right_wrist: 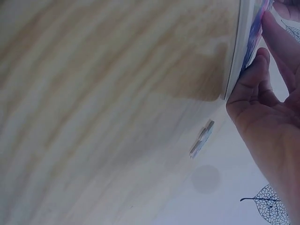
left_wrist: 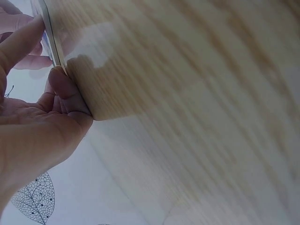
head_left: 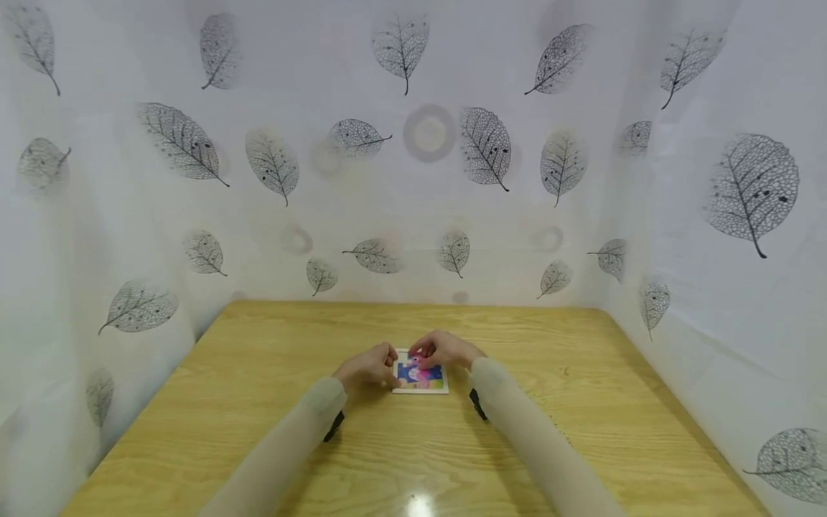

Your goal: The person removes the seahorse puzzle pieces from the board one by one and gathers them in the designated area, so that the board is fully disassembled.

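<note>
A small white-bordered picture puzzle (head_left: 421, 387) lies flat on the wooden table; it shows a pink figure on dark blue, with a pale patch at its upper left. My left hand (head_left: 370, 365) holds the puzzle's left edge between thumb and bent fingers. From the upper right, my right hand (head_left: 447, 349) touches the picture with thumb and forefinger, which stand a little apart over the pink part. Whether a loose piece lies between them cannot be made out. In the right wrist view, the right thumb (right_wrist: 255, 70) rests by the white border.
A small flat piece (right_wrist: 201, 139) lies on the table beyond the right hand in the right wrist view. The wooden table (head_left: 271, 431) reaches back to a pale curtain (head_left: 413, 208) printed with dark leaves, which hangs on the left and right too.
</note>
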A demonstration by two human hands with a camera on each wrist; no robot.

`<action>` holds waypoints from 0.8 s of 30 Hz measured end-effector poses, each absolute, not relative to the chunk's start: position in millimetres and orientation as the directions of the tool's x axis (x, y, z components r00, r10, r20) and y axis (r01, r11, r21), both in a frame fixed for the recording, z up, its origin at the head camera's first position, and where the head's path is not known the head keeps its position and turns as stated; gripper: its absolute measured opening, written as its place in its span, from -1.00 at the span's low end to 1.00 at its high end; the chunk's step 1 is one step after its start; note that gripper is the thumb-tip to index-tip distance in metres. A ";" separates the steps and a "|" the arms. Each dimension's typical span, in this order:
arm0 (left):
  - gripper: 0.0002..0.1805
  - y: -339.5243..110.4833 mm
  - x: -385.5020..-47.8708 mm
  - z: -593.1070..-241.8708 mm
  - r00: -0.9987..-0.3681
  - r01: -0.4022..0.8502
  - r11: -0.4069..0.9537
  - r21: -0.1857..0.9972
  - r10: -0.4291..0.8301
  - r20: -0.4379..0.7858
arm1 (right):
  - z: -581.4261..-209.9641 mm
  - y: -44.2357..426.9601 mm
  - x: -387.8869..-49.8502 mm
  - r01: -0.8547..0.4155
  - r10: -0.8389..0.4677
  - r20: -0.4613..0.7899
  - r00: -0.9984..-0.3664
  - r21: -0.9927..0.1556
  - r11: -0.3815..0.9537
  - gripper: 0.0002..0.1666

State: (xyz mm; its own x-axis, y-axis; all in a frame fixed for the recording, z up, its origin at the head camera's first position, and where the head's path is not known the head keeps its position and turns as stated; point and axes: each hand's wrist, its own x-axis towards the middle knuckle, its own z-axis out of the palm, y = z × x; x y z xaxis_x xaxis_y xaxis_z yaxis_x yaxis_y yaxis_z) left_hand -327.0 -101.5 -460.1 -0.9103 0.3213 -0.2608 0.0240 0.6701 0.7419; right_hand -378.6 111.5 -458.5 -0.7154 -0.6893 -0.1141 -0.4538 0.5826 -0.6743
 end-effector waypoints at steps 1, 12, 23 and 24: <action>-0.51 -101.6 -326.9 -459.6 -0.910 0.019 0.672 0.741 0.318 -0.265 | -458.6 111.3 -379.5 -0.456 -0.689 -0.118 -0.715 -0.669 0.587 -0.61; -0.51 -103.6 -324.1 -461.0 -0.910 0.013 0.676 0.737 0.313 -0.271 | -458.6 106.6 -378.0 -0.438 -0.687 -0.172 -0.706 -0.656 0.615 -0.61; -0.51 -102.3 -326.5 -461.8 -0.914 0.069 0.685 0.725 0.336 -0.230 | -454.7 104.7 -380.0 -0.371 -0.640 -0.222 -0.736 -0.659 0.654 -0.61; -0.51 -102.0 -326.6 -461.3 -0.914 0.068 0.684 0.726 0.334 -0.230 | -455.0 105.0 -380.6 -0.378 -0.645 -0.214 -0.734 -0.660 0.650 -0.61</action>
State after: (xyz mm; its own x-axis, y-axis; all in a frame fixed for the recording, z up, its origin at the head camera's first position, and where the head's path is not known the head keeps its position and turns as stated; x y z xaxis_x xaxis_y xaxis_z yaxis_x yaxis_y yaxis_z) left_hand -326.6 -102.0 -461.3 -0.9141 0.3343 -0.2296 0.0678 0.6841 0.7262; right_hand -380.6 105.0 -455.0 -0.7337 -0.6447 -0.2145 -0.3780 0.6497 -0.6596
